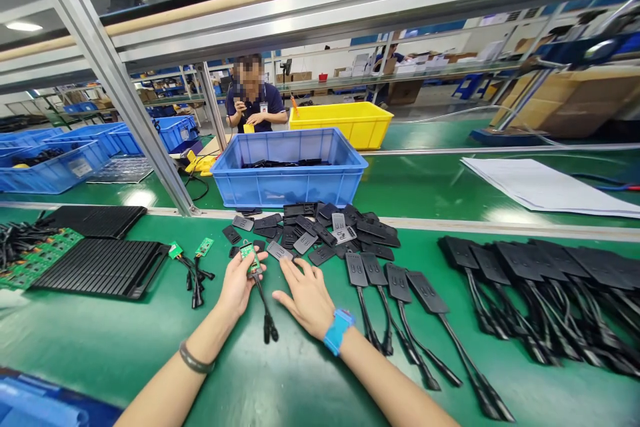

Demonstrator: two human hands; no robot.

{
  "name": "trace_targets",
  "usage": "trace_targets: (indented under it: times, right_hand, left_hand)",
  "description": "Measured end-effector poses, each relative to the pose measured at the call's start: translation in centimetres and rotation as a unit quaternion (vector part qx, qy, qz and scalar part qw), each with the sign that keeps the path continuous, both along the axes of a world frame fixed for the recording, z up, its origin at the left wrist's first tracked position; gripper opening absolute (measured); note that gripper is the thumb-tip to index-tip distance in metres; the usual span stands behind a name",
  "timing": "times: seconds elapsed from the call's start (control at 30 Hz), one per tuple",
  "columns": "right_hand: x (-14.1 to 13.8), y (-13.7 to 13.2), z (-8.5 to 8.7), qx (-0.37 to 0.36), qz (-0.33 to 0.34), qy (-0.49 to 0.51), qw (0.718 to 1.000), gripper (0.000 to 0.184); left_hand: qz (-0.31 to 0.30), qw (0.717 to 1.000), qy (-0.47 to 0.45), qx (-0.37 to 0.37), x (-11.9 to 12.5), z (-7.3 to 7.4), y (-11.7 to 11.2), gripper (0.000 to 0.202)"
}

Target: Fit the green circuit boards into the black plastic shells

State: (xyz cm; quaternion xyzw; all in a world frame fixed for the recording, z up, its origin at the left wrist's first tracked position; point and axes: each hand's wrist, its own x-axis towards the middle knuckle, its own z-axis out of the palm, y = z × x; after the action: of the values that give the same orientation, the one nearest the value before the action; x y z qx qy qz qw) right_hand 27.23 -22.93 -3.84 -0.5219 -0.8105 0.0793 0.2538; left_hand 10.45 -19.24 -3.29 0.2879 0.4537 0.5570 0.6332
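**Held item.** Green circuit board [247, 255], small, pinched at its lower edge between thumb and fingers of the left hand [239, 283]. The grip was closed on the board. Its black cable [265, 312] trailed down onto the green tabletop [125, 340] and ended in a forked plug.

**Other hand.** Right hand [306, 295], flat on the tabletop, grip open and empty, fingers spread. The fingertips lay just beside a loose black cover [279, 251]; whether they touched it could not be told.

**Open room.** Bare tabletop lay near the person, below and to the left of both hands.

**Bounds.**
- Ahead: a pile of black covers [320, 230], with a blue crate [290, 173] behind it across a pale strip.
- Right: a row of four finished black units [395, 283], cables running toward the person, near the right wrist.
- Farther right: a denser batch of units [540, 273], overlapping.
- Left: two spare boards [190, 255] with cables, then black ribbed trays [103, 267].

**Hidden or cut off.**
- The crate's contents showed only as dark shapes above the rim.
- A green panel [35, 257] and tangled cables ran off the left edge.
- A blue object [30, 403] at the bottom left corner was cut by the frame and unidentifiable.
- The batch at the right ran out of view.
- A slanted metal upright [125, 100] crossed the left background.
- A co-worker [255, 107] stood beyond the crate, hands raised to the chest and holding something too small to make out.
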Motion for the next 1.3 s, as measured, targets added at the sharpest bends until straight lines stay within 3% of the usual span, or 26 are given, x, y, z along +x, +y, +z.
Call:
trace_targets:
  times: [0.17, 0.3, 0.43, 0.53, 0.6, 0.7, 0.77, 0.83, 1.03, 1.3]
  right_hand:
    - [0.3, -0.1, -0.2, 0.022, -0.022, -0.042, 0.999, 0.025]
    - [0.4, 0.5, -0.6, 0.042, -0.023, -0.035, 0.998, 0.031]
    - [0.4, 0.6, -0.9, 0.041, -0.002, -0.027, 0.999, 0.033]
    - [0.7, 0.4, -0.5, 0.046, -0.023, 0.086, 0.995, 0.029]
    - [1.0, 0.3, -0.1, 0.023, -0.048, 0.218, 0.975, 0.025]
    - [1.1, 0.3, 0.2, -0.054, -0.065, 0.411, 0.908, 0.025]
    - [1.1, 0.5, 0.2, -0.105, -0.046, 0.487, 0.866, 0.028]
    - [0.9, 0.5, 0.0, -0.138, -0.024, 0.516, 0.845, 0.029]
    - [1.0, 0.6, 0.3, -0.184, -0.01, 0.521, 0.834, 0.032]
    - [0.8, 0.4, 0.0, -0.183, -0.025, 0.505, 0.843, 0.036]
  left_hand:
    - [-0.009, 1.0, -0.014, -0.006, -0.3, -0.2, 0.1, 0.044]
    - [-0.078, 0.997, -0.009, 0.011, 0.1, 0.1, -0.4, 0.059]
    - [-0.11, 0.993, 0.033, 0.012, 0.3, 0.4, -0.9, 0.058]
    - [-0.126, 0.99, 0.06, 0.018, 0.3, 0.5, -1.2, 0.058]
    - [-0.147, 0.987, 0.065, 0.031, 0.4, 0.5, -1.4, 0.059]
    - [-0.196, 0.977, 0.068, 0.056, 0.8, 0.5, -1.8, 0.057]
    - [-0.238, 0.967, 0.064, 0.064, 1.0, 0.5, -2.0, 0.054]
    - [-0.273, 0.958, 0.059, 0.062, 1.2, 0.4, -2.3, 0.051]
    - [-0.297, 0.949, 0.076, 0.078, 1.3, 0.0, -2.5, 0.053]
    - [-0.292, 0.944, 0.119, 0.101, 1.7, -0.2, -2.7, 0.046]
